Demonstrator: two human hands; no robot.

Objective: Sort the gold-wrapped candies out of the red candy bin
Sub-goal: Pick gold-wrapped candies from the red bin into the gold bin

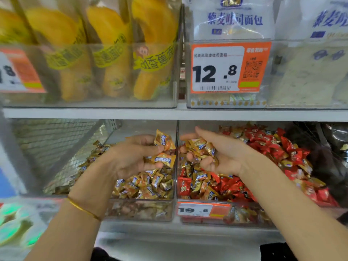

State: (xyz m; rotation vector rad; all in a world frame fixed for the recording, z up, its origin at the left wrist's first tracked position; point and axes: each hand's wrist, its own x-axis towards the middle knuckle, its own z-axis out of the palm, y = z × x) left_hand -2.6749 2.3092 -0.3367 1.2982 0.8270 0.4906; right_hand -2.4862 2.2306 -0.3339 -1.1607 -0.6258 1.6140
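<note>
Two clear bins stand side by side on the lower shelf. The right bin (205, 217) holds red-wrapped candies (263, 142) mixed with gold-wrapped ones (201, 183). The left bin (143, 213) holds a pile of gold candies (148, 187). My left hand (131, 157) hovers over the left bin and pinches a few gold candies (163, 147) in its curled fingers. My right hand (218, 153) is palm up over the red bin's left side, cupping a small heap of gold candies (202, 147).
A clear divider wall (177, 147) separates the two bins between my hands. A price tag reading 19.8 (203, 210) is on the right bin's front. Above, a shelf edge (169, 113) carries bins of banana-shaped bread (113, 53) and white bread bags (231, 17). A wire mesh panel (52, 140) stands left.
</note>
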